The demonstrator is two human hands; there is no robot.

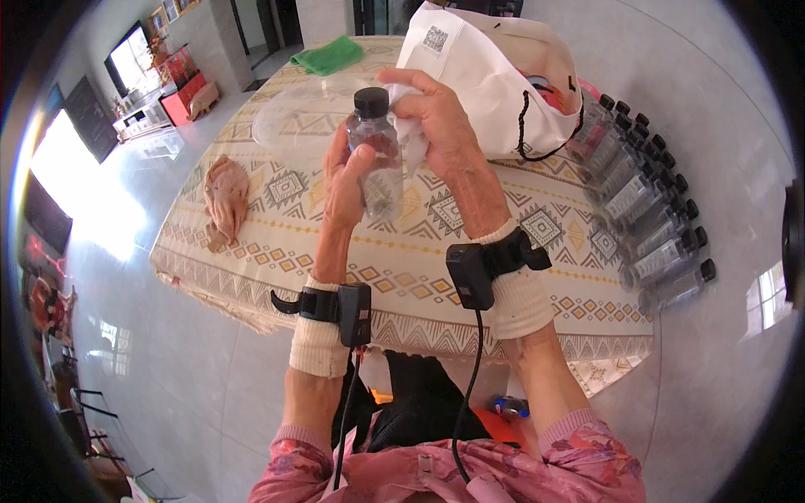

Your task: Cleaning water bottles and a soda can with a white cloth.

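Observation:
A clear plastic bottle [382, 182] with a black screw cap [371, 102] is upright over the table in my left hand [347, 173]. My left thumb lies across its near side and the fingers go behind it. Bunched in my right hand [437, 119] is a white cloth or tissue [410, 135], close against the bottle's upper right side. Whether the cloth touches the bottle is hard to tell. Part of the bottle is hidden behind my left thumb.
A patterned tablecloth [402, 254] covers the table. Several black-capped bottles [641, 195] stand along its right edge. Behind my right hand is a white bag [484, 82] with black cord handles. A clear plastic lid or tray [283, 116], a green cloth [330, 55] and a crumpled pinkish cloth [226, 198] lie leftward.

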